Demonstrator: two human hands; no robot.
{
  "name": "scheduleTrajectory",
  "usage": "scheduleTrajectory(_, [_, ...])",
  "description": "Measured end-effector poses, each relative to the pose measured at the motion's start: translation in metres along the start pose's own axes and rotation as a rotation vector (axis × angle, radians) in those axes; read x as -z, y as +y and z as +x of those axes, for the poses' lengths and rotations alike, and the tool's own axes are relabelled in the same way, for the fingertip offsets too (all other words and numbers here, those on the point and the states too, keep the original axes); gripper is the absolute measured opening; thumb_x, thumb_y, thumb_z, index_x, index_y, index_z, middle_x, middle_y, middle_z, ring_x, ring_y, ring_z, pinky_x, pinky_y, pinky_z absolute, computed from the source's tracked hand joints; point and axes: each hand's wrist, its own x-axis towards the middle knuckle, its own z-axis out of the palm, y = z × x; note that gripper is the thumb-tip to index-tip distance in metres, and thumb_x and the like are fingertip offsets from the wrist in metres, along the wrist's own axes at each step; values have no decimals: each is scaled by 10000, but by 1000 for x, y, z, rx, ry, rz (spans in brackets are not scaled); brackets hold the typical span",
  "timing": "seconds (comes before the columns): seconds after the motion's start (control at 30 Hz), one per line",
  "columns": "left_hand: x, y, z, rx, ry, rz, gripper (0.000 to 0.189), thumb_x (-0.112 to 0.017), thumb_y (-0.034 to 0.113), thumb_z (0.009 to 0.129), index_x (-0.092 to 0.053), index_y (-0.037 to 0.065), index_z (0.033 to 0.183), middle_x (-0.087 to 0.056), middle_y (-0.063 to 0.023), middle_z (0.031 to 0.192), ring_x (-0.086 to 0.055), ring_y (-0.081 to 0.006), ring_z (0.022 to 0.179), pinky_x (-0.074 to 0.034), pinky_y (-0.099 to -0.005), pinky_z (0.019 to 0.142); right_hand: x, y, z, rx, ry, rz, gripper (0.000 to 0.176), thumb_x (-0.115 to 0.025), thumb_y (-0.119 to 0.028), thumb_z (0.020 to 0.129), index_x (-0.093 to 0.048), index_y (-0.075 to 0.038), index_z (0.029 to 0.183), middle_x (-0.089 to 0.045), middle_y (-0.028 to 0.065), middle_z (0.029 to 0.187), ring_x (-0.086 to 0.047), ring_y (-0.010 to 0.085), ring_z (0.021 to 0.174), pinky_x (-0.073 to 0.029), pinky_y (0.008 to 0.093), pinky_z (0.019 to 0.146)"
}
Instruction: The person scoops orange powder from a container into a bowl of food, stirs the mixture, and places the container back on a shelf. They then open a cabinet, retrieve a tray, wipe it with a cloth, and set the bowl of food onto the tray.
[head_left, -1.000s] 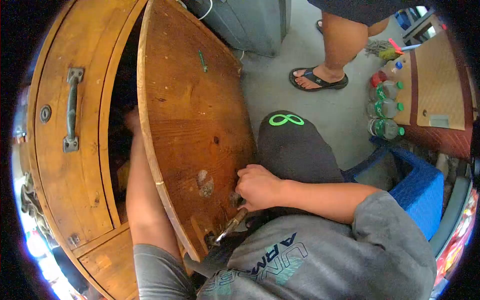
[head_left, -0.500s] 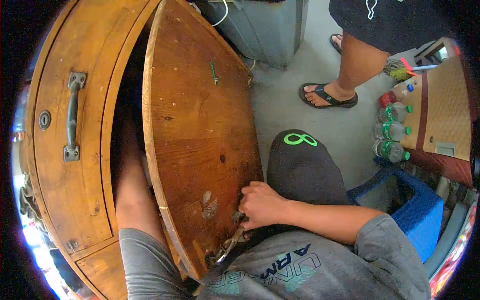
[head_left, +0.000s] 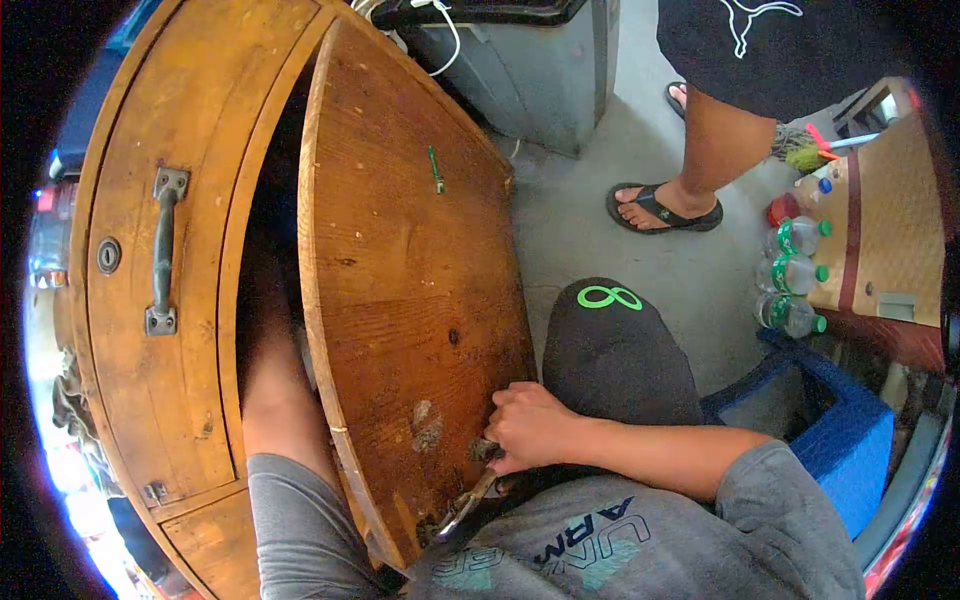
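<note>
Low on the cabinet door (head_left: 400,250), the right hand (head_left: 530,425) has its grip clamped on a metal tool (head_left: 468,500). Levered hard, it might slip and gouge the wood. Behind that door the left hand is hidden, so I cannot tell its grip.

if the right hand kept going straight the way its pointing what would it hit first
The right hand, closed on a metal tool, points toward the open wooden door. It would likely meet the door's inner face near the lower edge almost at once; the gap is hard to judge.
</note>
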Motion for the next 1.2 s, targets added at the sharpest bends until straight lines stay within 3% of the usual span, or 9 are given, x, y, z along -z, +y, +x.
scheduleTrajectory(0.27, [-1,0,7,-13,-1,21,393,-686,220,937,-706,9,1269,-721,-181,1280,-692,-370,1143,-513,-464,1029,-1,-1,-1,-25,-39,-33,454,-810,-528,717,-748,-79,737,-725,66,772,-656,290,924,-526,487,876])
scheduleTrajectory(0.33, [-3,0,9,-18,-1,24,395,-686,220,938,-705,9,1271,-719,-182,1284,-691,-371,1146,-512,-464,1030,-6,1,-2,-43,-11,48,495,-782,-534,725,-792,-43,792,-736,171,808,-672,374,983,-524,515,911])
scheduleTrajectory(0.57, [-9,3,15,-18,16,31,400,-683,221,942,-700,7,1280,-713,-182,1297,-686,-373,1155,-510,-467,1034,-4,2,-1,-60,-81,41,502,-782,-543,739,-790,-44,800,-740,160,820,-671,362,1002,-529,516,927])
scheduleTrajectory(0.63, [-10,2,15,-15,17,24,401,-683,221,944,-698,7,1283,-711,-182,1301,-685,-374,1158,-509,-468,1035,-8,1,-5,-20,64,4,440,-824,-501,702,-746,-68,734,-732,65,788,-650,281,903,-541,456,833])
scheduleTrajectory(1.07, [-12,2,25,-13,53,9,411,-679,222,951,-688,3,1299,-700,-182,1325,-676,-380,1174,-504,-473,1043,-7,2,-5,34,124,-13,438,-812,-500,670,-712,-74,687,-693,68,719,-651,293,863,-552,445,821])
scheduleTrajectory(1.2, [-15,-1,26,-12,62,19,414,-678,223,954,-685,2,1304,-697,-182,1333,-674,-381,1179,-502,-474,1045,-6,4,-5,18,43,-20,447,-806,-515,677,-717,-77,694,-696,68,726,-654,293,870,-553,451,829])
